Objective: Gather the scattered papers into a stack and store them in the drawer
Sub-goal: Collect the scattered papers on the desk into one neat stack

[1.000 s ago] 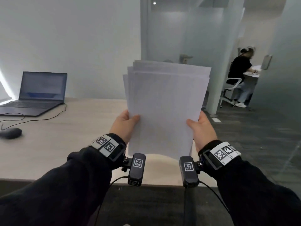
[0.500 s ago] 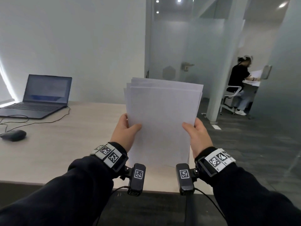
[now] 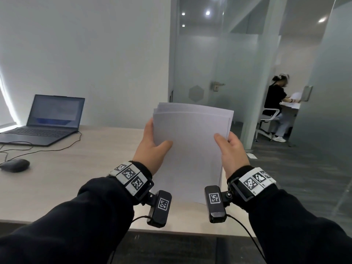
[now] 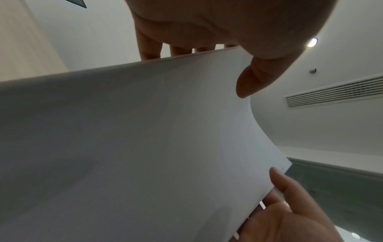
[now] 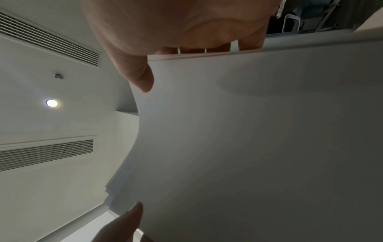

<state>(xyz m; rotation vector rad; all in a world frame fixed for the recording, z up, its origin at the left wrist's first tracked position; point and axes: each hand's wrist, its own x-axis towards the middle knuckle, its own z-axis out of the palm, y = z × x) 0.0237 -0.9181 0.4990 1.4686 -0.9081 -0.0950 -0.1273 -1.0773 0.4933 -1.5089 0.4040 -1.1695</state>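
A stack of white papers (image 3: 190,149) stands upright above the light wooden desk (image 3: 66,168), its sheets slightly offset at the top edge. My left hand (image 3: 154,147) grips its left edge, thumb on the front and fingers behind. My right hand (image 3: 228,149) grips the right edge the same way. In the left wrist view the papers (image 4: 145,147) fill the frame, with my left thumb (image 4: 254,78) pressed on them. In the right wrist view the papers (image 5: 259,139) sit under my right thumb (image 5: 140,78). No drawer is in view.
An open laptop (image 3: 47,121) and a black mouse (image 3: 15,165) with cables sit at the desk's left. Right of the desk are a glass partition with a door (image 3: 209,73), grey carpet (image 3: 304,178), and a seated person (image 3: 276,103) at another desk.
The stack has come down in front of me and its sheets sit more evenly together. Both hands keep their grip on its sides.
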